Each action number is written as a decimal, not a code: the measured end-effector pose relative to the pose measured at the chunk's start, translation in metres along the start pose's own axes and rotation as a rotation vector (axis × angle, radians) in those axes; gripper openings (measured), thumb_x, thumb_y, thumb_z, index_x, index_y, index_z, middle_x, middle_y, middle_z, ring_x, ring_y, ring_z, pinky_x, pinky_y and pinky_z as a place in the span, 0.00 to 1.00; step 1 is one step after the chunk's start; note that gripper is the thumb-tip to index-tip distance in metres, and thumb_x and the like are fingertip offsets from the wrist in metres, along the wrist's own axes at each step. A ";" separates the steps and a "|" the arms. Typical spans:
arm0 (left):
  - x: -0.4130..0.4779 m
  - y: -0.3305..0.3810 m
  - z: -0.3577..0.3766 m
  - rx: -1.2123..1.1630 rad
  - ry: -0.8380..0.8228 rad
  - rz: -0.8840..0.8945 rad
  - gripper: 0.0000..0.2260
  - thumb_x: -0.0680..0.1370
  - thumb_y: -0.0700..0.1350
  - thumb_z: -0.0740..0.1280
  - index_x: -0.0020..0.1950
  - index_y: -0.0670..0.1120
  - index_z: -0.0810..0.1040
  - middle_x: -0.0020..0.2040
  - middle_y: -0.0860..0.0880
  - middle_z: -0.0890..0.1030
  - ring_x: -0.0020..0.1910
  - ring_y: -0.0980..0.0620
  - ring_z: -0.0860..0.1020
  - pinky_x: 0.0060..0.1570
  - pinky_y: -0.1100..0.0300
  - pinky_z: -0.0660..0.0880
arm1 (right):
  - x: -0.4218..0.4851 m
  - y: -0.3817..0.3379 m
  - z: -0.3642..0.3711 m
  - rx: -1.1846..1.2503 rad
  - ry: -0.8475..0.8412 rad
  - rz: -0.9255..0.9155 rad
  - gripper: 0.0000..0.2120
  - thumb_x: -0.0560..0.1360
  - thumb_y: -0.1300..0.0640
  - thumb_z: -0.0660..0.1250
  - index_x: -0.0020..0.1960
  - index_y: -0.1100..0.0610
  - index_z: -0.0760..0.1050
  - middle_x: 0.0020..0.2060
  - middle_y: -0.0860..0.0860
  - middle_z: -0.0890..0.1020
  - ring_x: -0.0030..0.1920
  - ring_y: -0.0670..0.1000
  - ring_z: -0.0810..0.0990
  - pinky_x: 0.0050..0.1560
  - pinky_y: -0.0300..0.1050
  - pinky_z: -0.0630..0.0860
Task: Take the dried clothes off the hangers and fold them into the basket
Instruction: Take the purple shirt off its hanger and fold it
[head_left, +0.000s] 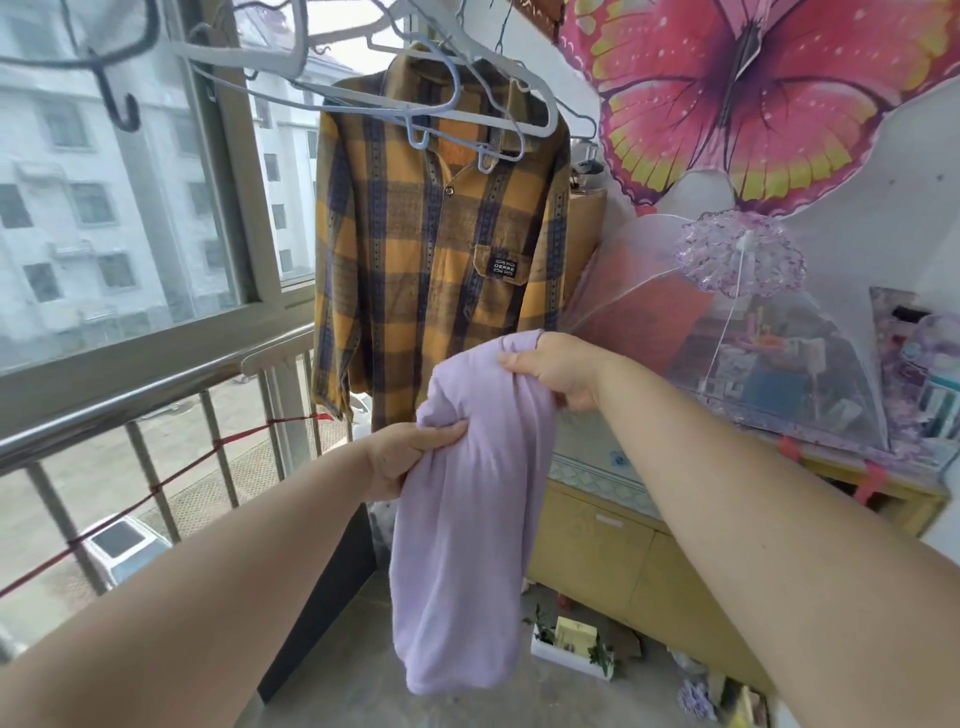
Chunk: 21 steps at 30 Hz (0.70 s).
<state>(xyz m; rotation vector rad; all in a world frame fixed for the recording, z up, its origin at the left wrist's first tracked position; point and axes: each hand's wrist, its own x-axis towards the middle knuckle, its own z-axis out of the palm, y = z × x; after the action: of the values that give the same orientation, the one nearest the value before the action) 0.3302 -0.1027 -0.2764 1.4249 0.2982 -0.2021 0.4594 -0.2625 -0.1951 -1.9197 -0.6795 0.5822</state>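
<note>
Left hand (410, 452): fingers curled, pinching a bunched fold on the left side of the lilac top (467, 519). Right hand (561, 371): higher and farther, fingers closed over the top's upper edge. The top hung between both hands in mid-air, off any hanger, its lower part drooping loose toward the floor.

Handling, as judged: soft knit, light, limp. No stiffness to hold a crease, not slippery, nothing fragile. It would sag wherever unsupported, so best taken at the shoulders or a seam, spread wide, rather than by bunched handfuls.

Plaid shirt (441, 270) hung on a hanger just beyond the hands, buttoned at the collar; empty hangers (363, 98) crowded the rail above and left of it.

Edges: metal railing (130, 400) near left, under the window. Yellow cabinet (597, 561) right, with a mesh cover (727, 338) on top of it. Small clutter on the floor at near right.

Open room: the floor strip straight below the top, between railing and cabinet. Narrow for spreading sleeves.

Basket not in view; could not tell where it stood.
</note>
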 end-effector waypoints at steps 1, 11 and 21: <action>0.001 -0.002 -0.001 -0.043 0.021 -0.010 0.26 0.70 0.55 0.71 0.64 0.45 0.76 0.59 0.42 0.81 0.60 0.42 0.78 0.62 0.45 0.72 | 0.000 -0.002 -0.003 -0.047 0.018 -0.026 0.10 0.79 0.53 0.64 0.56 0.55 0.79 0.55 0.58 0.81 0.55 0.59 0.80 0.60 0.57 0.76; 0.001 0.003 0.008 -0.284 0.081 0.173 0.14 0.81 0.55 0.58 0.65 0.57 0.73 0.60 0.46 0.79 0.59 0.43 0.77 0.57 0.44 0.74 | 0.000 0.005 -0.010 -0.063 0.348 0.223 0.41 0.70 0.31 0.64 0.67 0.63 0.71 0.58 0.57 0.77 0.58 0.60 0.77 0.56 0.52 0.75; 0.009 -0.006 0.000 -0.408 0.179 0.262 0.22 0.79 0.60 0.57 0.47 0.48 0.85 0.47 0.42 0.84 0.46 0.46 0.83 0.44 0.51 0.79 | -0.024 0.084 0.038 0.293 0.316 0.392 0.31 0.77 0.39 0.61 0.72 0.57 0.66 0.66 0.54 0.73 0.61 0.58 0.74 0.59 0.54 0.69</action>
<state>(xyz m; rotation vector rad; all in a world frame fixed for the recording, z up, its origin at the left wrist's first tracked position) 0.3375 -0.1036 -0.2846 1.0639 0.2776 0.1941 0.4346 -0.2853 -0.2841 -1.8175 -0.0105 0.5646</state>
